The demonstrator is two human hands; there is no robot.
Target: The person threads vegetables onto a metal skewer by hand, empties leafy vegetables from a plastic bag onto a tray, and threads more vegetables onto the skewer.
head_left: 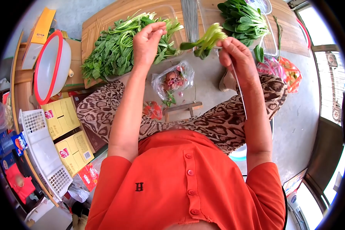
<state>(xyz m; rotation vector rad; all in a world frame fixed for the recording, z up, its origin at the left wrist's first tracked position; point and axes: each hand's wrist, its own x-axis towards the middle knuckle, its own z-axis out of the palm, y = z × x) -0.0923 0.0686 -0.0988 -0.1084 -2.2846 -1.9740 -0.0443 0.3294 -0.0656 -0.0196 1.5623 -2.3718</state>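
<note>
My right hand [238, 57] is closed on a thin pale skewer [239, 92], which runs down along the forearm. At its fingertips a small bunch of leafy greens [207, 41] sticks out to the left; whether the skewer pierces it is hidden by the fingers. My left hand [147, 43] is raised over the near edge of a big heap of leafy greens [115, 51], fingers bent and thumb slightly apart, with nothing visible in them. That heap lies in a clear plastic tray [119, 76]. Between the two trays lies a bundle of thin grey skewers [189, 19].
More broad-leaved greens [245, 23] fill a second clear tray [273, 40] at the right. Below the table edge are a plastic bag with trimmings [174, 80] and a small wooden stool [182, 109]. A red-rimmed basin [51, 67], yellow boxes [63, 117] and a white rack [44, 151] stand left.
</note>
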